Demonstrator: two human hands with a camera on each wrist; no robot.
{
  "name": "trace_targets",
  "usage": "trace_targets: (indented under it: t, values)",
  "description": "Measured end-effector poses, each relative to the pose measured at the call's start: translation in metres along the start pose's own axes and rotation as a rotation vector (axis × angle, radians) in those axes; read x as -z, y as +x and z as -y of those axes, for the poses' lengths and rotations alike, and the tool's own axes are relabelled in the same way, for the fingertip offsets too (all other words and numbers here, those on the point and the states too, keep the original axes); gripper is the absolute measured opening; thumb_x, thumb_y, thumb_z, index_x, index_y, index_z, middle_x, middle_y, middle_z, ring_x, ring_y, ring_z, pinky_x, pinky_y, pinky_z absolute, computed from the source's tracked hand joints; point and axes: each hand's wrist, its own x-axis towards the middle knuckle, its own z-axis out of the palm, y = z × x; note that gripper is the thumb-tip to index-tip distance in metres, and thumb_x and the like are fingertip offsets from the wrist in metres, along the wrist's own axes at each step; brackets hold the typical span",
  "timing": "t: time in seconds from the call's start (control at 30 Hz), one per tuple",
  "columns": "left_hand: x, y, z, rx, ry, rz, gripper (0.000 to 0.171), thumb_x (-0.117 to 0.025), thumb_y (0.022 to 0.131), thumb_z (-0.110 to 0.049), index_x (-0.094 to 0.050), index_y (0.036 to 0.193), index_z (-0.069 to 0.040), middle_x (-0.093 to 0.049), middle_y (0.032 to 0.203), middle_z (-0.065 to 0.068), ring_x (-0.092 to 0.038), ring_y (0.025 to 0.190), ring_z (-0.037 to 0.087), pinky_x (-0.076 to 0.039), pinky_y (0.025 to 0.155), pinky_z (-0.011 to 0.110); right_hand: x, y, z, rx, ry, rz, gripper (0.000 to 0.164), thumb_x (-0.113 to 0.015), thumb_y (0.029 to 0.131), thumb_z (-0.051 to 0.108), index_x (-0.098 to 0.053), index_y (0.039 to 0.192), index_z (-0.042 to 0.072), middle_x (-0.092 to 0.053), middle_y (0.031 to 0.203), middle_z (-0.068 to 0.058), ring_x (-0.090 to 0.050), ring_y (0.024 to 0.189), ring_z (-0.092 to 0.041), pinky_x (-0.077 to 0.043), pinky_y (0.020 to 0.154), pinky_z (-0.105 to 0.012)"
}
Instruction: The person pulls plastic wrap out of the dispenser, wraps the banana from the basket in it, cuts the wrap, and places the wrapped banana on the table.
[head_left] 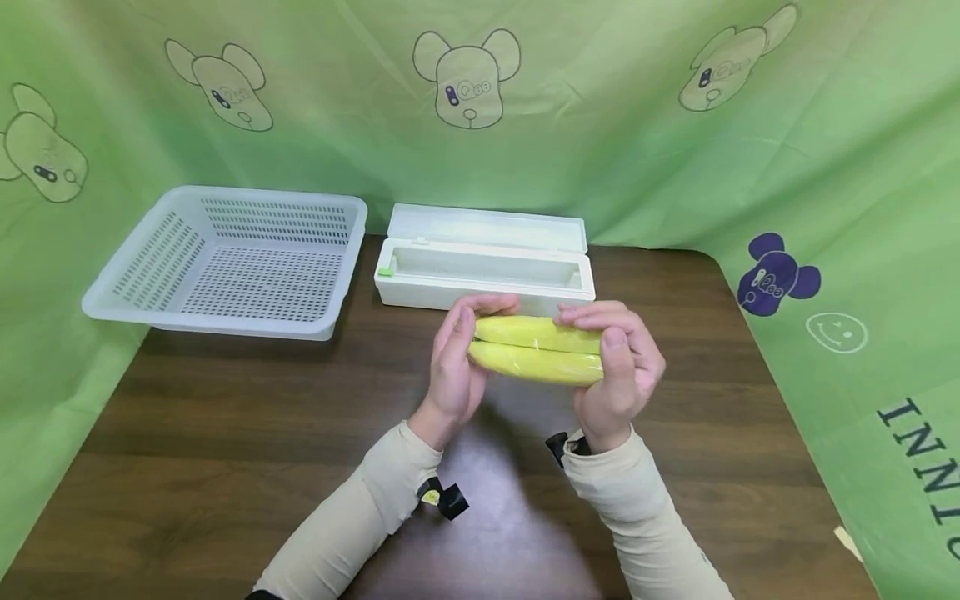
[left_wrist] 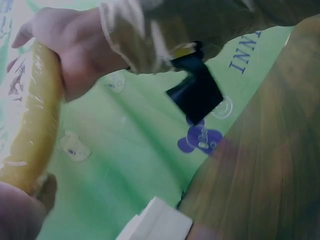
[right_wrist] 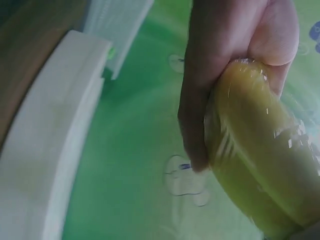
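Two yellow bananas (head_left: 536, 362) lie side by side, wrapped in shiny clear plastic film, held up above the table. My left hand (head_left: 457, 358) grips their left end, thumb on the near side and fingers behind. At the other end my right hand (head_left: 624, 371) holds them between thumb and fingers. The film's creases show on the bananas (right_wrist: 260, 135) in the right wrist view. Behind the hands stands a long white cling film box (head_left: 450, 296), its lid (head_left: 487, 227) raised and a small green slider (head_left: 386, 272) at its left.
A white slotted plastic basket (head_left: 330, 325) stands at the back left of the dark wooden table (head_left: 225, 433). Green printed cloth (head_left: 600, 167) hangs behind and along the sides. A small pale piece (head_left: 847, 542) lies at the right table edge.
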Motion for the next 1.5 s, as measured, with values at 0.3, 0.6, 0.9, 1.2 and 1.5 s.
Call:
trace_targets:
  t: [0.3, 0.6, 0.9, 1.2, 1.5]
  values:
    - [0.033, 0.023, -0.009, -0.064, 0.290, -0.280, 0.037, -0.042, 0.108, -0.020, -0.063, 0.107, 0.010, -0.067, 0.108, 0.016, -0.062, 0.107, 0.025, -0.048, 0.098, 0.035, 0.032, 0.008, -0.020, -0.380, -0.389, 0.177, 0.032, -0.053, 0.100, 0.010, -0.058, 0.122, -0.012, -0.063, 0.113, -0.014, -0.060, 0.104, -0.024, -0.047, 0.094, -0.034]
    - [0.043, 0.024, -0.001, 0.097, 0.845, -0.214, 0.044, -0.039, 0.110, -0.030, -0.052, 0.131, 0.006, -0.052, 0.130, 0.025, -0.047, 0.125, 0.035, -0.038, 0.106, 0.048, 0.062, 0.021, -0.030, -0.863, -0.778, 0.512, 0.037, -0.058, 0.102, 0.013, -0.055, 0.134, -0.006, -0.061, 0.081, -0.015, -0.064, 0.060, -0.021, -0.057, 0.058, -0.030]
    - [0.049, 0.018, 0.025, 0.338, 0.982, -0.153, 0.054, -0.045, 0.107, -0.043, -0.045, 0.141, -0.002, -0.048, 0.116, 0.018, -0.054, 0.101, 0.032, -0.045, 0.090, 0.046, 0.099, 0.025, -0.047, -1.088, -0.816, 0.543, 0.046, -0.055, 0.102, 0.014, -0.047, 0.140, -0.010, -0.062, 0.093, -0.020, -0.066, 0.066, -0.023, -0.059, 0.064, -0.031]
    - [0.050, 0.015, 0.039, 0.397, 0.724, -0.100, 0.046, -0.053, 0.106, -0.021, -0.042, 0.144, 0.002, -0.053, 0.132, 0.024, -0.053, 0.123, 0.036, -0.043, 0.103, 0.046, 0.122, 0.024, -0.060, -1.208, -0.881, 0.532, 0.057, -0.050, 0.105, 0.021, -0.034, 0.151, -0.009, -0.055, 0.129, -0.032, -0.068, 0.083, -0.032, -0.060, 0.069, -0.032]
    - [0.050, 0.014, 0.039, 0.437, 0.758, -0.044, 0.050, -0.056, 0.103, -0.018, -0.041, 0.148, -0.002, -0.047, 0.143, 0.024, -0.046, 0.133, 0.037, -0.039, 0.109, 0.047, 0.130, 0.021, -0.068, -1.193, -0.959, 0.622, 0.067, -0.052, 0.104, 0.025, -0.022, 0.156, -0.006, -0.050, 0.137, -0.032, -0.066, 0.093, -0.035, -0.058, 0.071, -0.036]
